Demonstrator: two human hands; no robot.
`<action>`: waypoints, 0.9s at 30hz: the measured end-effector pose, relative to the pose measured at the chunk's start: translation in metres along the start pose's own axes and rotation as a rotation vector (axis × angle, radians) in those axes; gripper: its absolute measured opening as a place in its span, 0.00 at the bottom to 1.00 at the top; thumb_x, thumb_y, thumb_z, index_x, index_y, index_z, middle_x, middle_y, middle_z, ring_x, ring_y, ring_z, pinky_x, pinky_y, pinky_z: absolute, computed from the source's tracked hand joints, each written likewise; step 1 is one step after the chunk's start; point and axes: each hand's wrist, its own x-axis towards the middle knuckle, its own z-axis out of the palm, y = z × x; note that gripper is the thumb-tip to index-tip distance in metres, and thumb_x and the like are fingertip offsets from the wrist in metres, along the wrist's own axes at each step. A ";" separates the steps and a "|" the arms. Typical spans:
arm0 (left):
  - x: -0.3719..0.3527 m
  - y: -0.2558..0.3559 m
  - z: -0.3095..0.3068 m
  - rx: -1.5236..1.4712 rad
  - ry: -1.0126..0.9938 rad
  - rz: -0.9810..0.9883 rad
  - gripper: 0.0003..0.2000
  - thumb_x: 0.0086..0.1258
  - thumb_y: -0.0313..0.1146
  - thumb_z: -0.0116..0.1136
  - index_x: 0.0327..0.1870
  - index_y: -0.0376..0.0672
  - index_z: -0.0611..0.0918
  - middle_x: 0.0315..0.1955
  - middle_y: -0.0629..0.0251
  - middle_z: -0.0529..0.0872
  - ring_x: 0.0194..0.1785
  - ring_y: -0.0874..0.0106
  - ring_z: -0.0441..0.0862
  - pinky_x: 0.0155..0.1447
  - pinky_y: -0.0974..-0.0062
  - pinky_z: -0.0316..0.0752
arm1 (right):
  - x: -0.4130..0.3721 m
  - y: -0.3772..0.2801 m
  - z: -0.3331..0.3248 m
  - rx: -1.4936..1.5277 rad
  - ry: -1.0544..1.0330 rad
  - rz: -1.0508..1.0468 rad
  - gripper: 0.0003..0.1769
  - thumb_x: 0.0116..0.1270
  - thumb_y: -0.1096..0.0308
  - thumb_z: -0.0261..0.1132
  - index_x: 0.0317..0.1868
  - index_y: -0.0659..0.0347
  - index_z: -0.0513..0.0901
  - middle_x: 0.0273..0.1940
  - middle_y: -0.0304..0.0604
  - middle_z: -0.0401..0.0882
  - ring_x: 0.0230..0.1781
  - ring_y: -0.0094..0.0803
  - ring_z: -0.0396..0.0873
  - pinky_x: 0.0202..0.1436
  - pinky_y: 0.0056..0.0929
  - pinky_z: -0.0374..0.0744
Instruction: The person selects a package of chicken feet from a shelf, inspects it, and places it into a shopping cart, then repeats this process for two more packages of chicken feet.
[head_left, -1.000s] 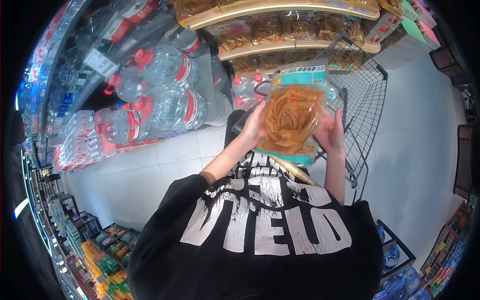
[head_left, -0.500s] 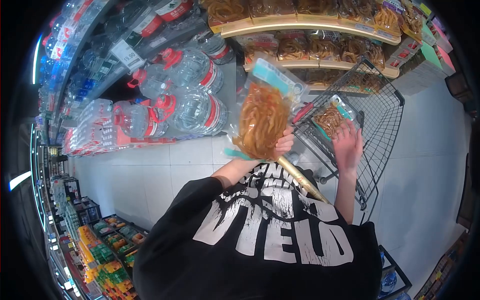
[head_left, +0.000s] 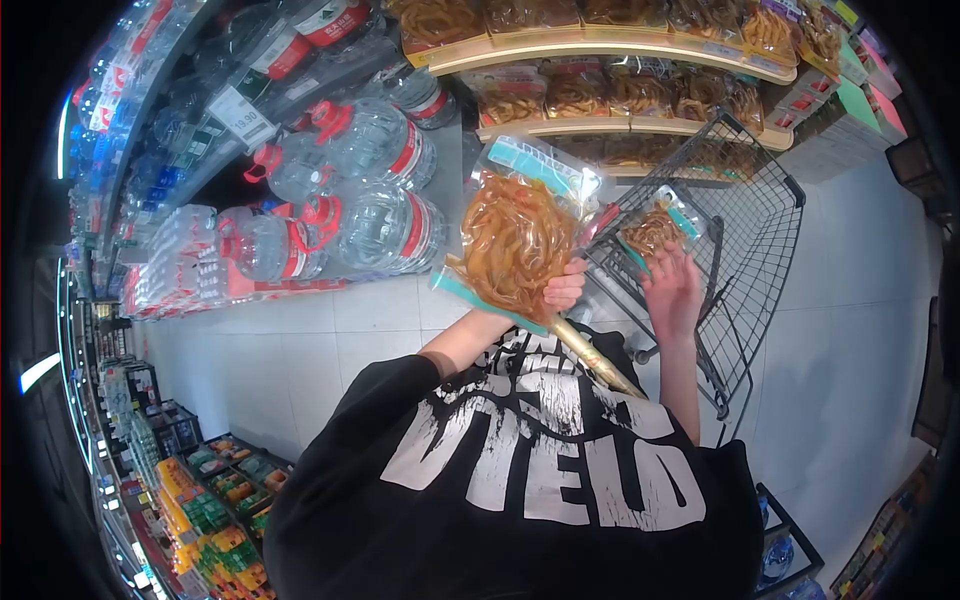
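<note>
A large clear bag of brown, noodle-like food [head_left: 515, 240], with teal bands at both ends, is held up by my left hand [head_left: 565, 288], its fingers curled round the bag's lower right edge. Just below those fingers, a gold tube [head_left: 595, 362] slants down across the black shirt; its upper end is hidden, so how it is held cannot be made out. My right hand [head_left: 673, 290] is open, fingers loosely spread, palm showing. Right above its fingertips, a similar smaller-looking bag [head_left: 655, 230] lies in the near end of the wire cart [head_left: 765, 240]; whether they touch is unclear.
Big water bottles with red caps [head_left: 390, 228] stand on the shelf at left, near a price tag [head_left: 241, 117]. More bagged food lines the cream-edged shelves [head_left: 610, 127] beyond the cart. Colourful packages [head_left: 205, 520] fill a display at lower left. Pale floor tiles [head_left: 380, 318] lie between.
The large bag has turned to show its face more fully and shifted slightly down and left. My right hand has moved a little left beneath the bag in the cart.
</note>
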 end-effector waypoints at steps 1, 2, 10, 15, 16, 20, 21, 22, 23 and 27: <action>0.001 0.000 0.004 0.087 0.019 -0.010 0.16 0.69 0.46 0.43 0.32 0.41 0.66 0.19 0.69 0.65 0.22 0.76 0.64 0.27 0.82 0.61 | 0.003 0.004 -0.006 -0.022 -0.076 0.017 0.20 0.72 0.53 0.48 0.53 0.60 0.70 0.44 0.39 0.72 0.45 0.28 0.69 0.52 0.29 0.67; 0.002 0.000 0.005 0.168 0.037 -0.022 0.18 0.69 0.49 0.43 0.33 0.40 0.67 0.20 0.69 0.65 0.22 0.77 0.63 0.28 0.83 0.60 | 0.003 0.004 -0.010 -0.045 -0.146 0.035 0.21 0.72 0.53 0.48 0.54 0.60 0.69 0.46 0.40 0.72 0.47 0.29 0.70 0.54 0.29 0.67; 0.042 -0.032 0.010 0.960 0.908 0.282 0.32 0.71 0.63 0.34 0.47 0.40 0.77 0.35 0.63 0.82 0.34 0.79 0.78 0.34 0.79 0.73 | -0.016 0.008 -0.004 0.055 -0.329 0.143 0.40 0.66 0.38 0.51 0.69 0.59 0.58 0.65 0.50 0.62 0.65 0.41 0.64 0.67 0.42 0.63; 0.031 -0.028 -0.010 1.056 0.855 0.373 0.28 0.73 0.59 0.35 0.44 0.39 0.76 0.33 0.63 0.83 0.32 0.77 0.81 0.33 0.82 0.75 | -0.021 -0.015 -0.004 0.147 -0.168 0.180 0.47 0.63 0.28 0.42 0.68 0.59 0.59 0.64 0.50 0.65 0.62 0.44 0.67 0.62 0.46 0.70; 0.028 -0.024 -0.015 1.076 0.821 0.357 0.28 0.73 0.58 0.36 0.45 0.39 0.76 0.35 0.62 0.83 0.35 0.77 0.81 0.37 0.81 0.75 | -0.019 -0.014 0.000 0.125 -0.107 0.119 0.47 0.63 0.28 0.38 0.67 0.60 0.60 0.62 0.50 0.66 0.59 0.44 0.70 0.60 0.44 0.73; 0.028 -0.029 -0.002 1.095 0.731 0.338 0.27 0.74 0.56 0.36 0.50 0.38 0.74 0.43 0.60 0.83 0.43 0.74 0.82 0.45 0.78 0.75 | -0.015 -0.012 -0.003 0.133 -0.107 0.067 0.44 0.66 0.31 0.39 0.66 0.61 0.62 0.60 0.50 0.68 0.58 0.43 0.71 0.60 0.44 0.73; 0.028 -0.029 0.000 1.096 0.724 0.346 0.27 0.75 0.55 0.35 0.52 0.38 0.74 0.44 0.60 0.83 0.43 0.74 0.82 0.45 0.78 0.75 | -0.015 -0.011 -0.002 0.134 -0.103 0.066 0.44 0.66 0.31 0.39 0.66 0.61 0.62 0.60 0.50 0.68 0.58 0.43 0.71 0.60 0.44 0.73; 0.031 -0.031 0.002 1.051 0.720 0.373 0.26 0.75 0.53 0.34 0.52 0.37 0.74 0.42 0.62 0.83 0.39 0.75 0.81 0.40 0.80 0.75 | -0.014 -0.010 -0.002 0.137 -0.108 0.058 0.42 0.66 0.33 0.39 0.66 0.61 0.62 0.60 0.50 0.68 0.58 0.42 0.71 0.59 0.43 0.73; 0.032 -0.034 0.005 1.050 0.720 0.368 0.26 0.75 0.53 0.34 0.52 0.37 0.74 0.42 0.62 0.83 0.39 0.75 0.81 0.40 0.80 0.75 | -0.014 -0.011 -0.003 0.140 -0.114 0.048 0.41 0.67 0.34 0.39 0.66 0.61 0.62 0.60 0.50 0.68 0.58 0.42 0.71 0.59 0.42 0.74; 0.029 -0.037 0.012 1.129 0.660 0.293 0.23 0.76 0.50 0.35 0.52 0.38 0.74 0.36 0.68 0.81 0.32 0.81 0.75 0.28 0.83 0.68 | -0.003 -0.005 -0.021 0.144 -0.069 0.015 0.44 0.64 0.31 0.39 0.67 0.60 0.60 0.61 0.50 0.67 0.59 0.43 0.70 0.60 0.44 0.73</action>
